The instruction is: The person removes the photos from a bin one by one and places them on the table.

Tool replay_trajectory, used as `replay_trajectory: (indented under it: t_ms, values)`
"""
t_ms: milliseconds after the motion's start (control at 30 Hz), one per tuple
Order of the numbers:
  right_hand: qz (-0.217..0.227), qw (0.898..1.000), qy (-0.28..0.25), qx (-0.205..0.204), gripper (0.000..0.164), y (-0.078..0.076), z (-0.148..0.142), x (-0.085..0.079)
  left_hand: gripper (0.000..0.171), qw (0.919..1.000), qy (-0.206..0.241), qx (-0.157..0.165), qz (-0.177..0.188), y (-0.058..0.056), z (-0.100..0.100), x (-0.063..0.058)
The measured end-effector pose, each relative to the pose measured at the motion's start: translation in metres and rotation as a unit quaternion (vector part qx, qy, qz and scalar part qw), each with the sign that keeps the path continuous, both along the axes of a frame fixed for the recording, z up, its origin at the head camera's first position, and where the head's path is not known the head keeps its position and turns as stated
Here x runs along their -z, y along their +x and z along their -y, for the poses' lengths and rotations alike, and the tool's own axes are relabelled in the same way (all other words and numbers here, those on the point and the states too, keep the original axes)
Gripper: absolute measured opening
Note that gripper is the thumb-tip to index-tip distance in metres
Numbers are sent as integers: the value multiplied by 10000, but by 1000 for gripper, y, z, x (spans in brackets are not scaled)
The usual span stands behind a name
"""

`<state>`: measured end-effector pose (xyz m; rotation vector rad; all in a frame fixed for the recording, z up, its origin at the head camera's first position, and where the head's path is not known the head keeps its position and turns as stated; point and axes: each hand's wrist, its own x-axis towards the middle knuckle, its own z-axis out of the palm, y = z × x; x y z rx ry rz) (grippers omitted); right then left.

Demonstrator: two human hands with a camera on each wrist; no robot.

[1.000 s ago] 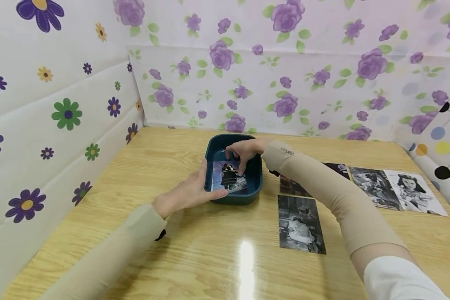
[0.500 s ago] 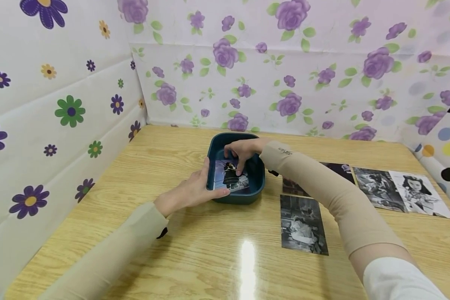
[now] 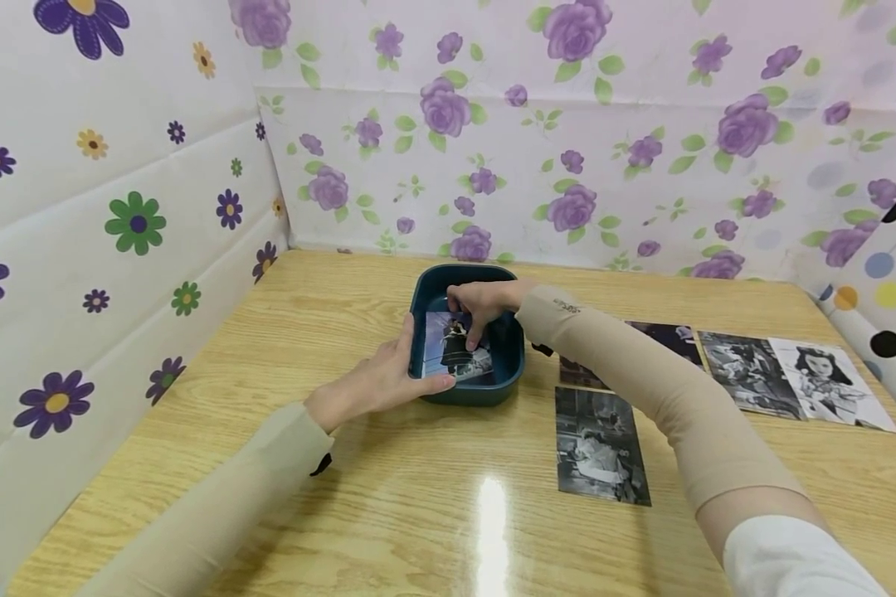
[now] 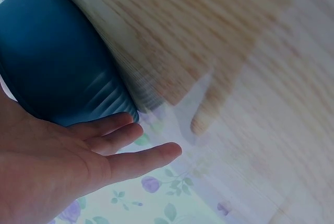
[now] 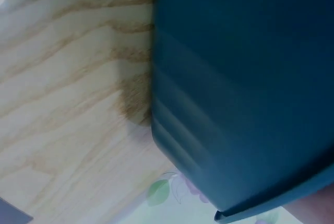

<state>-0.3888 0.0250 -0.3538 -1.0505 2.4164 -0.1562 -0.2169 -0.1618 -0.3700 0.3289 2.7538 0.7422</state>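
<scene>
A dark teal plastic bin [image 3: 485, 396] stands on the wooden table. Inside it is a color photo [image 3: 439, 336] of a dark-clothed figure against a purple-blue background. My right hand [image 3: 485, 300] reaches in over the right wall and pinches the photo near its far edge, thumb across its face. With straight fingers, my left hand [image 3: 377, 377] steadies the bin at its left wall, the thumb along the front rim. In the left wrist view those fingers lie against the bin's outer wall. The bin's wall hides most of the right hand in the right wrist view.
Right of the bin lie a black-and-white photo [image 3: 600, 448], two more black-and-white photos [image 3: 750, 373] side by side, and dark color photos [image 3: 668, 338] partly under my right forearm. Flower-printed sheets [image 3: 433, 166] rise behind and at the left of the table [image 3: 328, 307].
The photo's far edge has risen slightly inside the bin with my right hand on it. My left hand and the bin have stayed in place.
</scene>
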Motion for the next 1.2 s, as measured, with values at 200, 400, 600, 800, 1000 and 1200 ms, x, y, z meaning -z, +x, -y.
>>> replay_trajectory:
  t_ms: [200, 400, 600, 800, 1000, 1200]
  values:
    - [-392, 9976, -566, -50, 71, 3, -8, 0, 126, 10000, -65, -26, 1, -1, -1, 0]
    - [-83, 9895, -1426, 213, 67, 11, -20, -5, 125, 9999, -108, -45, -44, 0, -2, -1]
    - [895, 9640, -2374, 802, 64, 22, -34, -12, 127, 9999, -109, -120, 16, -1, -3, -1]
    - [1647, 9345, -2831, 1396, 61, 30, -53, -28, 127, 10000, -21, -58, 0, -1, -3, 0]
    - [1651, 9218, -3152, 1539, 62, 35, -80, -48, 127, 10000, -60, -15, 70, 1, -3, -1]
    - [1556, 9161, -3281, 1698, 63, 38, -113, -62, 126, 9999, -98, -19, -11, 1, -4, -1]
